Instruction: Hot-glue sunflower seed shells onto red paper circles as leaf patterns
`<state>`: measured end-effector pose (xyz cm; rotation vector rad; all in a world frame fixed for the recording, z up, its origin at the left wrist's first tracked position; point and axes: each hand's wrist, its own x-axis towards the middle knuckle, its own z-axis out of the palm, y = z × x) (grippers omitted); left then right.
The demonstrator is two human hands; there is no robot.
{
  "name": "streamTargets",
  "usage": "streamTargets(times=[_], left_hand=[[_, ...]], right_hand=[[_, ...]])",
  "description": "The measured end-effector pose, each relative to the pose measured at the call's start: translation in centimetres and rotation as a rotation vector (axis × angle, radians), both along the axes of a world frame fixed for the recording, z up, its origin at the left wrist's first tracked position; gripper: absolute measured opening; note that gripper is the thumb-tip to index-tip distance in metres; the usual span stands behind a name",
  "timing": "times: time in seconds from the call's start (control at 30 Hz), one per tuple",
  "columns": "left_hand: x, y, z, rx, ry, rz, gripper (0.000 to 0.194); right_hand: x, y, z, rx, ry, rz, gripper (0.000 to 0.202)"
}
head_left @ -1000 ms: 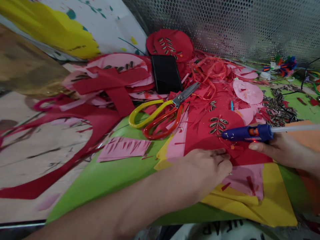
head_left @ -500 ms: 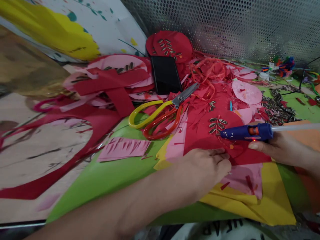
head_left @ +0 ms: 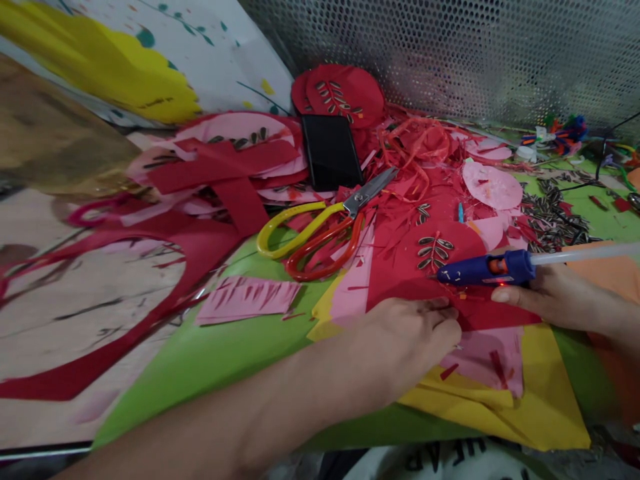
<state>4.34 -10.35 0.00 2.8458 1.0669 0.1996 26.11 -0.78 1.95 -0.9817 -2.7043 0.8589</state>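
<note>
A blue hot glue gun lies in my right hand, its thumb along the near side and the other fingers mostly hidden. Its nozzle points left, low over a red paper circle, at the foot of a leaf-like sprig of striped seeds. A clear glue stick sticks out behind the gun. My left hand rests on the red paper just below the nozzle, fingers curled and closed. Whatever its fingertips pinch is hidden.
Yellow-and-orange scissors, a black phone and fringed pink paper lie to the left. Loose seeds are piled at right. Red circles with seeds stand behind, before a perforated metal panel.
The glue gun and my right hand have shifted slightly left, with the nozzle a little lower. My left hand stays almost in place.
</note>
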Motion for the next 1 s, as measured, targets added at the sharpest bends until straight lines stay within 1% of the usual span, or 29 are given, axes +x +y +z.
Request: streamTargets(times=[0.2, 0.3, 0.37, 0.43, 0.5, 0.6, 0.7, 0.83, 1.0], left_hand=[[0.0, 0.0, 0.0, -0.022, 0.013, -0.003, 0.011], [-0.1, 0.0, -0.1, 0.005, -0.01, 0.002, 0.01], [-0.3, -0.1, -0.1, 0.027, -0.082, 0.017, 0.009], [-0.6, -0.1, 0.0, 0.053, -0.174, 0.074, 0.012], [-1.0, 0.1, 0.2, 0.112, -0.206, 0.201, 0.017], [-1.4, 0.4, 0.1, 0.219, -0.119, 0.374, 0.022], [-1.4, 0.7, -0.2, 0.269, 0.02, 0.444, 0.021], [-1.0, 1.0, -0.7, 0.301, 0.143, 0.473, 0.018], [-0.9, 1.2, -0.9, 0.288, 0.162, 0.444, 0.019]], right_hand=[[0.3, 0.1, -0.2, -0.007, 0.021, -0.035, 0.046], [0.6, 0.3, -0.2, -0.037, 0.139, -0.07, 0.045], [0.7, 0.5, -0.2, -0.103, 0.218, -0.135, 0.044], [0.8, 0.7, -0.2, -0.204, 0.251, -0.219, 0.045], [0.9, 1.0, -0.3, -0.303, 0.263, -0.278, 0.048], [0.9, 1.2, -0.5, -0.392, 0.286, -0.301, 0.049], [0.9, 1.2, -0.7, -0.427, 0.307, -0.289, 0.047], [0.9, 1.1, -0.8, -0.439, 0.32, -0.259, 0.044], [0.8, 0.9, -0.8, -0.429, 0.292, -0.276, 0.05]])
